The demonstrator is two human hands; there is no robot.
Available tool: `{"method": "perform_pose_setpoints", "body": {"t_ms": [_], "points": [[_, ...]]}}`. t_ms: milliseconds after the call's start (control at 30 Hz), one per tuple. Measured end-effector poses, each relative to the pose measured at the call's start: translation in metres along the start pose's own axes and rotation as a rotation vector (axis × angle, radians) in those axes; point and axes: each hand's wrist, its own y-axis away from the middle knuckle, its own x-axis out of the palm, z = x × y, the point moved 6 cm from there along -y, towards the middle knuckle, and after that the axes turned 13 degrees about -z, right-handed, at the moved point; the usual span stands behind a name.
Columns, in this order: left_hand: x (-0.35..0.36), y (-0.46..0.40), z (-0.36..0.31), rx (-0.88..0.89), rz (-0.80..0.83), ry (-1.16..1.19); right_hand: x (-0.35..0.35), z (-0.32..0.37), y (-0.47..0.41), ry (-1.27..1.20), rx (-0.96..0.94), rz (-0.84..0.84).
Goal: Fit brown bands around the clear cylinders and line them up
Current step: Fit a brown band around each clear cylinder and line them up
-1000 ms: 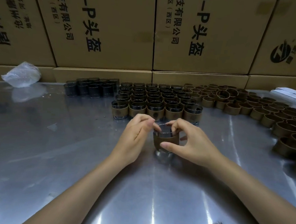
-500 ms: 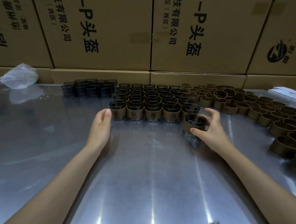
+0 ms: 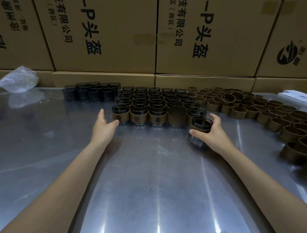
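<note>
My right hand (image 3: pixel 213 133) grips a clear cylinder wearing a brown band (image 3: pixel 201 125), set at the right end of the front row of banded cylinders (image 3: pixel 139 116). Thumb and fingers curl round its sides. My left hand (image 3: pixel 103 125) is stretched out with straight fingers, its thumb tip touching the leftmost banded cylinder (image 3: pixel 120 114) of that row. Behind the front row stand several more rows of banded cylinders (image 3: pixel 154 98).
Bare clear cylinders (image 3: pixel 91 94) cluster at the back left. Loose brown bands (image 3: pixel 266 113) spread across the back right and right edge. A crumpled plastic bag (image 3: pixel 17 79) lies far left. Cardboard boxes (image 3: pixel 107 30) wall the back of the metal table (image 3: pixel 146 178). White boxes (image 3: pixel 299 96) sit far right.
Both hands parted from the middle. My right hand carried the banded cylinder right and forward to the row's end; my left hand let go and reached to the row's left end.
</note>
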Motion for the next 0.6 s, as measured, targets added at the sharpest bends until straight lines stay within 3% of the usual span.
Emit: {"method": "perform_pose_setpoints", "body": {"t_ms": [600], "points": [[0.005, 0.002, -0.004, 0.070, 0.009, -0.052, 0.004, -0.007, -0.015, 0.041, 0.024, -0.022]]}}
